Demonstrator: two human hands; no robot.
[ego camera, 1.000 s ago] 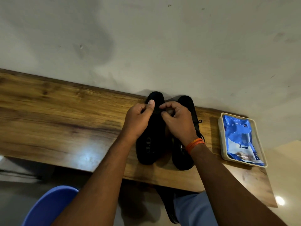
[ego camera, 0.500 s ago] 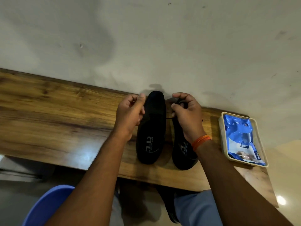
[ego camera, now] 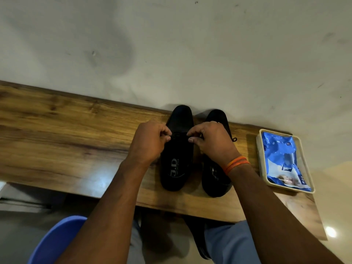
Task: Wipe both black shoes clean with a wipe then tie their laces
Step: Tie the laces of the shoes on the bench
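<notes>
Two black shoes stand side by side on the wooden shelf (ego camera: 66, 134), toes toward the wall at twelve o'clock and heels toward the person at six. The left shoe (ego camera: 178, 159) shows pale "J.D" lettering on its insole; the right shoe (ego camera: 215, 176) sits just beside it at three o'clock, its middle covered by a wrist.

Both hands work over the left shoe's lacing area. The left hand (ego camera: 150, 141) comes in from nine o'clock with its fingers curled, thumb and forefinger pinched together on one end of the lace (ego camera: 180, 134). The right hand (ego camera: 211, 141) comes in from three o'clock, its fingers curled the same way and pinching the other end. The dark lace runs as a thin line across the shoe between the two pinches (it is hard to pick out against the black upper, and whether a knot has formed I cannot tell). An orange band (ego camera: 236, 164) circles the right wrist.

A small dark lace end (ego camera: 234, 139) pokes out from the right shoe's far side, at about two o'clock from the right hand.

Well apart from the shoes, at three o'clock, a cream tray (ego camera: 260, 149) lies on the shelf with a blue wipes packet (ego camera: 282, 159) inside it. At seven o'clock, below the shelf edge, part of a blue plastic chair (ego camera: 55, 242) shows.
</notes>
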